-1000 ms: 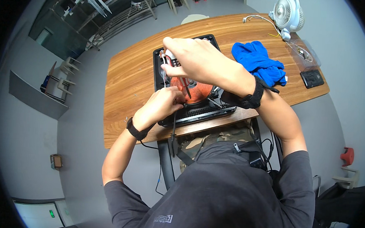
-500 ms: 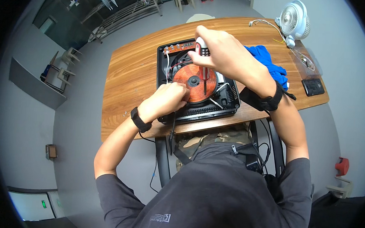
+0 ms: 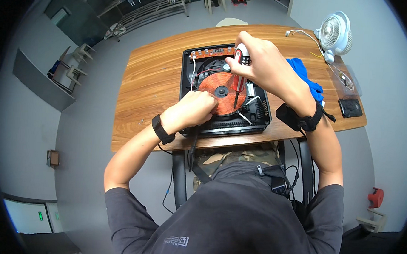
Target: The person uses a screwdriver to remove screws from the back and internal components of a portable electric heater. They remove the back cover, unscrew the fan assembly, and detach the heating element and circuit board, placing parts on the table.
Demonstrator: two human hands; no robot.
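An opened induction cooker with a black housing lies on the table in front of me. A round copper coil sits at its middle. My right hand is wrapped round the red, white and black handle of a screwdriver. Its dark shaft points down onto the right part of the coil, but the exact contact at the tip is too small to tell. My left hand is closed at the coil's lower left edge, its fingertips tucked under. Whatever they may grip is hidden. A narrow orange circuit board runs along the cooker's far edge.
Right of the cooker lies a blue cloth, partly behind my right arm. A white fan stands at the table's far right corner, with a black flat device nearer. A dark cord hangs over the front edge of the wooden table.
The whole view has shifted a little, with the table appearing farther right and slightly lower. Both hands keep nearly the same places on the cooker, and the screwdriver still points down at the coil.
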